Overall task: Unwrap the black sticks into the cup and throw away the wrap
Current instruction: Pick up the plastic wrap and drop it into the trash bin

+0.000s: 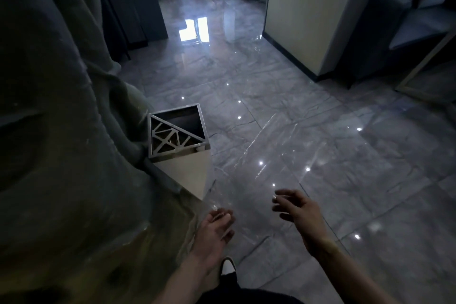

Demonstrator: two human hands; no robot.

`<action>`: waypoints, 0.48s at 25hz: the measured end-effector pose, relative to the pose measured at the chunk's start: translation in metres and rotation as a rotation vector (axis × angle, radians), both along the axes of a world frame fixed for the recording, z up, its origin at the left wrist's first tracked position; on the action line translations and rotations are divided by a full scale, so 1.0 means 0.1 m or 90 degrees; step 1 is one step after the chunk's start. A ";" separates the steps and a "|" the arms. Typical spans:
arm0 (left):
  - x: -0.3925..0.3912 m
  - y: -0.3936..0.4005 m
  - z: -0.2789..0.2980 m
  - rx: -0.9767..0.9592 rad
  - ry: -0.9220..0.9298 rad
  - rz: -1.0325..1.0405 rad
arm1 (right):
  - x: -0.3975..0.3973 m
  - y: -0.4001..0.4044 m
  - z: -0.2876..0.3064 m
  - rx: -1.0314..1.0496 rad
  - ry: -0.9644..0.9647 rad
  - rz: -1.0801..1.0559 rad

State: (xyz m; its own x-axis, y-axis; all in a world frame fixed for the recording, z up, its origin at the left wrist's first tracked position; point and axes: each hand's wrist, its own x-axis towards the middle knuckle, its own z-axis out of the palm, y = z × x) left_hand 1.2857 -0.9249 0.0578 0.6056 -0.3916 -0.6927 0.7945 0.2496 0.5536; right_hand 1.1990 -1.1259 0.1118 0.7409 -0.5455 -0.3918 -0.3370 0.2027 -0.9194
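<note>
A clear plastic wrap (267, 155) is spread flat in front of me above the floor, faint and glinting. My left hand (214, 232) pinches its near left corner. My right hand (299, 212) pinches its near right edge with thumb and fingers. Just left of the wrap's far side stands a square bin (158, 155) with a metal lattice top and a dark triangular opening (187, 119). Neither the black sticks nor the cup is in view.
A large dark greenish mass (61, 131) fills the left side, right against the bin. Glossy grey floor tiles (345, 192) stretch ahead. A cream wall corner (308, 20) and a dark sofa (407, 32) stand at the far right. My shoe tip (228, 265) shows below.
</note>
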 end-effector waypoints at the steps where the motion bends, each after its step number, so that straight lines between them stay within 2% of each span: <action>1: 0.19 0.00 0.01 -0.013 0.000 -0.012 | 0.12 -0.07 0.03 -0.019 0.005 0.018; 5: 0.83 -0.09 0.04 -0.026 -0.039 -0.105 | 0.45 -0.35 0.08 -0.085 0.052 0.127; 8: 1.17 -0.31 0.08 0.044 -0.132 -0.210 | 0.61 -0.59 0.05 -0.120 0.073 0.182; 12: 1.55 -0.77 0.13 0.136 -0.230 -0.288 | 0.88 -0.99 -0.05 -0.126 0.104 0.238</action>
